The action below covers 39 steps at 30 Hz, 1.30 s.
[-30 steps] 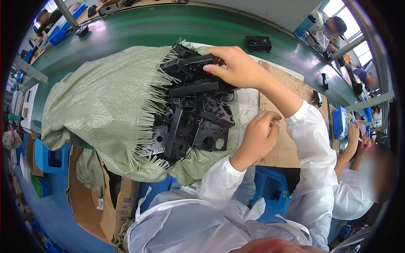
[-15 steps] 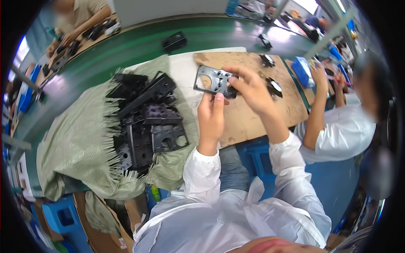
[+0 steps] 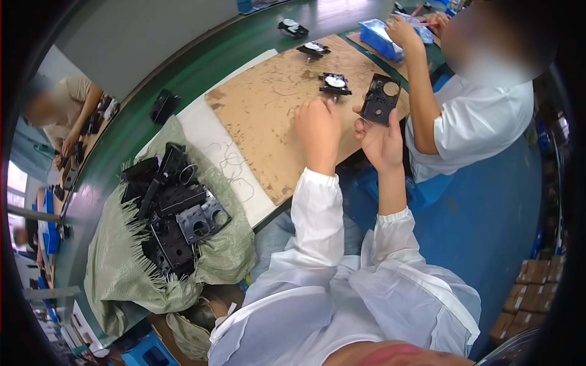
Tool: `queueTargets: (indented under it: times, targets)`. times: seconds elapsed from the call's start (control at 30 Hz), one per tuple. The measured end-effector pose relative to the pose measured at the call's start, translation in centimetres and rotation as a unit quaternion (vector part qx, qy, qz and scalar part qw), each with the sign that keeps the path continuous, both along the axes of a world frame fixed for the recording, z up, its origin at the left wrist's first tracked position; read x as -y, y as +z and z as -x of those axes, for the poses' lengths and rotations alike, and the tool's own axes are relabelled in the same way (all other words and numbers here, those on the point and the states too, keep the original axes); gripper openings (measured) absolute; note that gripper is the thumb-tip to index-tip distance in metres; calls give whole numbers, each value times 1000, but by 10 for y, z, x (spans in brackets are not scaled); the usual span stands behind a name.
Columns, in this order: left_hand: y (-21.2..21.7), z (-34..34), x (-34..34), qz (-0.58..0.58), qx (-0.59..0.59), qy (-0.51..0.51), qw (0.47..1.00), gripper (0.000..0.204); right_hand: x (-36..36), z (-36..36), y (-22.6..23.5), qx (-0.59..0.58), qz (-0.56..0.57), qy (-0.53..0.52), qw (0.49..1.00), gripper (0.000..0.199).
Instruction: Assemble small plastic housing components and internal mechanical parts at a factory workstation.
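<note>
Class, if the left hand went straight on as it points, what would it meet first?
The left hand would probably meet the nearest black part with a white disc; whether they already touch is unclear.

The black frame [image 3: 376,108] is hiding some fingers of the right hand [image 3: 384,146]; the left hand [image 3: 318,134] is concealing its own palm. At left, the woven sack [image 3: 115,268] is covering some black parts [image 3: 183,198], the near edge is cropping 1 blue stool [image 3: 135,354], and blur is masking 1 co-worker's head [image 3: 497,43].

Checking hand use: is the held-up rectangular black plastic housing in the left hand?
No, the right hand holds the housing, and the left hand is visibly apart from it.
</note>
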<state>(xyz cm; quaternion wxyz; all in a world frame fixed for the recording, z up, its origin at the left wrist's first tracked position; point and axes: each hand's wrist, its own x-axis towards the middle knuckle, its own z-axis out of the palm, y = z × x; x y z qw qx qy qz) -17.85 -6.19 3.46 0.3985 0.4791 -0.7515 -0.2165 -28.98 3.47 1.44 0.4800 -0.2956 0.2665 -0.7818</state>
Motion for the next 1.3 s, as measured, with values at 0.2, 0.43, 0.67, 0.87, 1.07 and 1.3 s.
queueTargets:
  times: [0.2, 0.43, 0.67, 0.87, 1.07, 1.3]
  targets:
    - [-18, 49, 8, 43, 123, 116, 985, 21, -24, 20, -1, 71, 87, 77, 991, 62]
    - [-21, 68, 22, 6, 117, 116, 986, 18, -38, 9, 4, -2, 66, -20, 998, 64]
    - [-14, 51, 19, 81, 72, 125, 986, 12, -43, 0, -3, -129, -11, -55, 990, 69]
    - [-3, -25, 6, 267, -126, 37, 955, 11, -32, -13, -18, 32, 127, 68, 989, 73]
    - [-6, -79, -3, 246, -377, 19, 893, 18, -2, -56, -1, -5, 75, 55, 996, 58]
    - [17, -122, -11, -147, -666, -58, 729, 42, 26, -118, 35, -235, 70, -61, 967, 98]
